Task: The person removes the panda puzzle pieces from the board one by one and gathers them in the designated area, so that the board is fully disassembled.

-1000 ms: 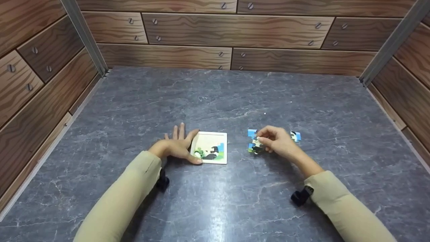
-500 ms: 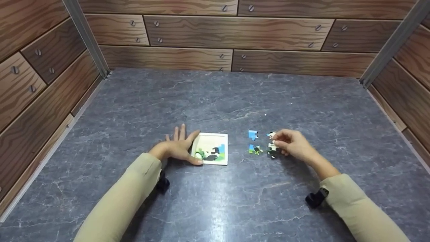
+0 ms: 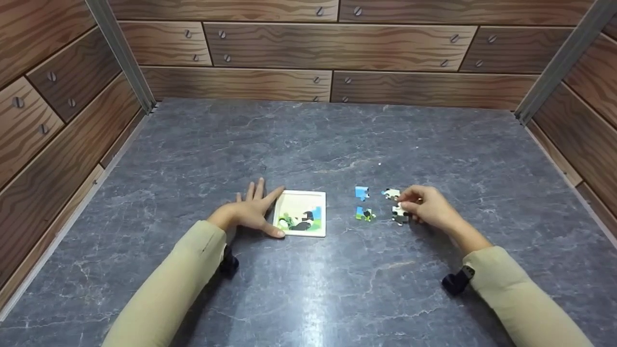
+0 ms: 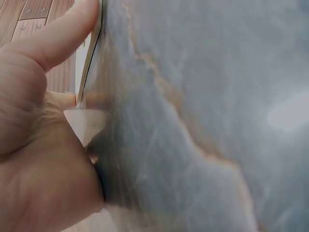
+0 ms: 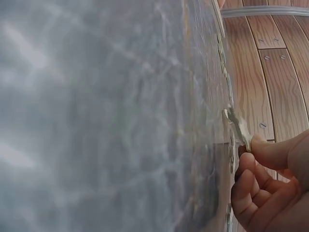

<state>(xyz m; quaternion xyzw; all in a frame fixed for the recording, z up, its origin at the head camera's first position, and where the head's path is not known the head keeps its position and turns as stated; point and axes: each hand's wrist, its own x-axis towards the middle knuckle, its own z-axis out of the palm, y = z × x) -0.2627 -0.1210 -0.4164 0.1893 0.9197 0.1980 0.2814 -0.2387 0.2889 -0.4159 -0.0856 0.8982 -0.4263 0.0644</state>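
Note:
My left hand point(image 3: 248, 212) lies with fingers spread at the left side of a square puzzle tray point(image 3: 323, 212). Its thumb rests on the tray's near left corner and its forefinger touches the far left corner. Inside the tray, part of a panda picture is laid along the bottom and right. To the right, my right hand point(image 3: 431, 209) pinches a jigsaw piece point(image 3: 399, 215) between thumb and forefinger; the right wrist view shows this pinched piece point(image 5: 239, 126) tilted, one end low over the table. Its other fingers are curled.
Left of the right hand lie a blue jigsaw piece point(image 3: 362, 193), a green and blue jigsaw piece point(image 3: 365, 214) and a black and cream jigsaw piece point(image 3: 391, 193). A wood-patterned wall point(image 3: 270, 46) bounds the grey marbled table point(image 3: 299, 140) at the back and sides.
My right hand has moved right with its jigsaw piece, away from above the two left pieces, which now show fully. The left hand stays at the tray.

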